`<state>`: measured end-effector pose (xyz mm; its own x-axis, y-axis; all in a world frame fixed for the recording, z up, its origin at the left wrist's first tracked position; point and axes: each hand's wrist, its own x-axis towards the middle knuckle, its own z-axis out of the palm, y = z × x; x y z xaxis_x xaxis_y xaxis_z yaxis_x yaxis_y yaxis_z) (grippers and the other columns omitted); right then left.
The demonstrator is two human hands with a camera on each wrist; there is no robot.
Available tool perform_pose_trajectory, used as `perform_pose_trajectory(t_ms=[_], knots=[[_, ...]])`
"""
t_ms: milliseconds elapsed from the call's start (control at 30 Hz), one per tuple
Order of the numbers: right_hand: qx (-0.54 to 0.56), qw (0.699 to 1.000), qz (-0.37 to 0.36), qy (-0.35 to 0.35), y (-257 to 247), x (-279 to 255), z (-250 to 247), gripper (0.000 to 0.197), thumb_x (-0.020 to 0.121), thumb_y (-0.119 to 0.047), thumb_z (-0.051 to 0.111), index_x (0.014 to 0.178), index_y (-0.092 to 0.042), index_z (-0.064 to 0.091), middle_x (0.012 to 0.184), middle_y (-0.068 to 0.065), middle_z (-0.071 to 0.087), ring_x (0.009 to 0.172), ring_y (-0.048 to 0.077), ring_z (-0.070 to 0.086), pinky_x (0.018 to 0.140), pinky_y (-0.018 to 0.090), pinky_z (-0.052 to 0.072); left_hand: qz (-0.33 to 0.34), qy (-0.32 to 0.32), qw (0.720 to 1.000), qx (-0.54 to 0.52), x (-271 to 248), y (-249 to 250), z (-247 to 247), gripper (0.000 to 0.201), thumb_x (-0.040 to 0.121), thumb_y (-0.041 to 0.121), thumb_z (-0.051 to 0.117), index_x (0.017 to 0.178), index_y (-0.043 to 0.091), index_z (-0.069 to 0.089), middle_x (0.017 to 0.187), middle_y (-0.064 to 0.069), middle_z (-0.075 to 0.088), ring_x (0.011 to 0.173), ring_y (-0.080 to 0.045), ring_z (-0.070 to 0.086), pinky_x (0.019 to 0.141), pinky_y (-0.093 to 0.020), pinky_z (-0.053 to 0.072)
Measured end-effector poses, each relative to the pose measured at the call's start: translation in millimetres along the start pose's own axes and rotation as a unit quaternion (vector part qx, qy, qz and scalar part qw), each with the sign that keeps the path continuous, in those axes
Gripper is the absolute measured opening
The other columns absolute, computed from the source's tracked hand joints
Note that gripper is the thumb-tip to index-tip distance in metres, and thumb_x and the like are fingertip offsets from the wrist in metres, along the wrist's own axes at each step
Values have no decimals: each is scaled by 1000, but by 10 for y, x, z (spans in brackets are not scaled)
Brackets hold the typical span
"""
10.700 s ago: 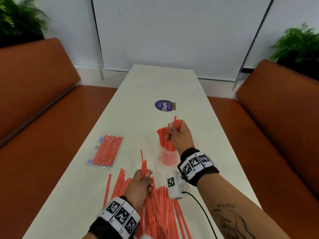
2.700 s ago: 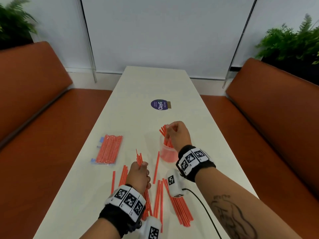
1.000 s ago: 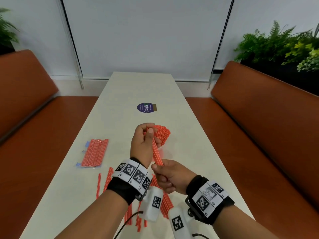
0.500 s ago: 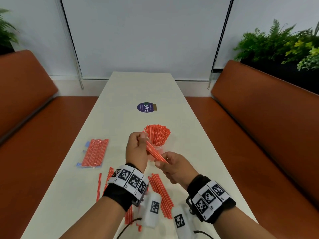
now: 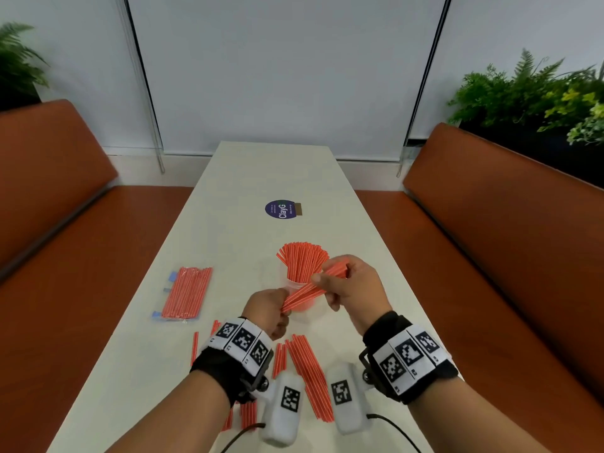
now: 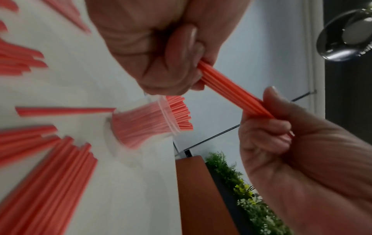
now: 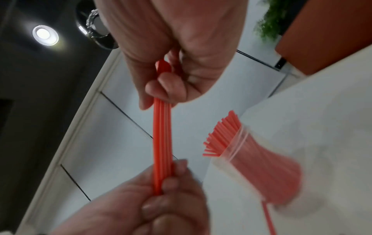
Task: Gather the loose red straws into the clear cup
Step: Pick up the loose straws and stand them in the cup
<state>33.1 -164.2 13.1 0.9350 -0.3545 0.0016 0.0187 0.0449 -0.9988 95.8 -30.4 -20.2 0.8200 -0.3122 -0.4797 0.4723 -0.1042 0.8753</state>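
A clear cup (image 5: 296, 291) stands mid-table, packed with upright red straws (image 5: 302, 260) that fan out above its rim. Just in front of it, both hands hold one small bundle of red straws (image 5: 305, 291) above the table. My left hand (image 5: 281, 300) grips the bundle's near, lower end; my right hand (image 5: 330, 276) pinches its far, upper end beside the cup. The wrist views show the same bundle (image 6: 231, 90) (image 7: 162, 135) stretched between the two hands, with the cup (image 6: 145, 124) (image 7: 251, 162) close by. Several loose straws (image 5: 309, 374) lie on the table under my wrists.
A sealed clear packet of red straws (image 5: 187, 293) lies to the left of the cup. A round purple sticker (image 5: 281, 209) sits farther up the white table (image 5: 274, 171). Orange benches (image 5: 490, 256) run along both long sides.
The bundle has swung over: my right hand rose from its lower end to the end by the cup, while my left hand dropped from the top to the near end.
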Motion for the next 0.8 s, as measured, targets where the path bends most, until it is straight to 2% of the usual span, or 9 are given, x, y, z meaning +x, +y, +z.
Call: perform_pose_trajectory(t_ms=[167, 267, 333, 400, 500, 567, 667, 733, 800], knots=[[69, 996, -56, 9, 47, 1, 193, 10, 84, -16, 63, 77, -10, 58, 66, 2, 61, 60, 14, 55, 61, 24, 45, -31, -58, 997, -42, -74, 75, 113, 32, 92, 10, 35, 63, 11, 46, 35, 4, 36, 21, -4, 23, 32, -4, 17], [37, 996, -76, -38, -8, -25, 220, 37, 87, -38, 47, 67, -7, 54, 70, 9, 61, 70, 16, 62, 75, 24, 50, -40, -77, 994, -69, -79, 13, 115, 32, 94, 13, 34, 65, 9, 46, 37, 2, 43, 23, -5, 32, 29, -7, 24], [50, 991, -86, -87, -75, -36, 210, 44, 84, -44, 43, 62, -6, 48, 62, 14, 58, 60, 20, 60, 72, 30, 51, -51, -105, 989, -86, -97, -16, 69, 33, 97, 19, 33, 75, 5, 53, 50, -6, 54, 31, -9, 49, 32, -13, 40], [44, 989, -93, -108, -91, -43, 206, 45, 86, -44, 42, 63, -5, 45, 57, 15, 53, 54, 20, 56, 68, 31, 52, -63, -147, 983, -93, -117, -17, 19, 36, 98, 22, 32, 87, -1, 58, 71, -16, 63, 49, -18, 65, 47, -22, 55], [17, 987, -80, -136, -22, -69, 238, 45, 90, -43, 48, 64, -5, 46, 60, 17, 51, 52, 21, 54, 61, 28, 51, -68, -211, 968, -116, -171, 37, 6, 36, 98, 18, 28, 100, -5, 56, 93, -25, 63, 67, -30, 70, 59, -31, 60], [9, 987, -76, -140, -15, -85, 248, 47, 86, -46, 49, 63, -5, 46, 61, 18, 51, 54, 24, 53, 64, 33, 51, -58, -226, 965, -118, -206, 77, 19, 36, 97, 16, 25, 99, -3, 56, 90, -25, 64, 66, -31, 70, 62, -33, 60], [2, 989, -93, -114, -49, -83, 234, 47, 83, -46, 45, 63, -4, 48, 65, 21, 55, 59, 26, 57, 67, 37, 52, -3, -224, 973, -55, -163, 79, -10, 51, 97, 46, 26, 97, 8, 60, 82, -12, 66, 72, -23, 68, 68, -32, 57], [-40, 992, -86, -88, -45, -96, 208, 50, 83, -50, 41, 63, -4, 51, 59, 12, 53, 51, 16, 55, 57, 29, 50, 49, -250, 966, 44, -120, 75, -63, 75, 70, 78, 29, 93, 15, 63, 78, -2, 69, 75, -16, 67, 71, -27, 54], [-89, 991, -46, -87, -20, -95, 157, 57, 85, -53, 36, 70, 0, 51, 53, 6, 47, 41, 10, 50, 50, 23, 47, 94, -289, 944, 126, -136, 81, -105, 85, 45, 87, 44, 88, 17, 65, 76, 3, 72, 75, -10, 69, 70, -19, 56]])
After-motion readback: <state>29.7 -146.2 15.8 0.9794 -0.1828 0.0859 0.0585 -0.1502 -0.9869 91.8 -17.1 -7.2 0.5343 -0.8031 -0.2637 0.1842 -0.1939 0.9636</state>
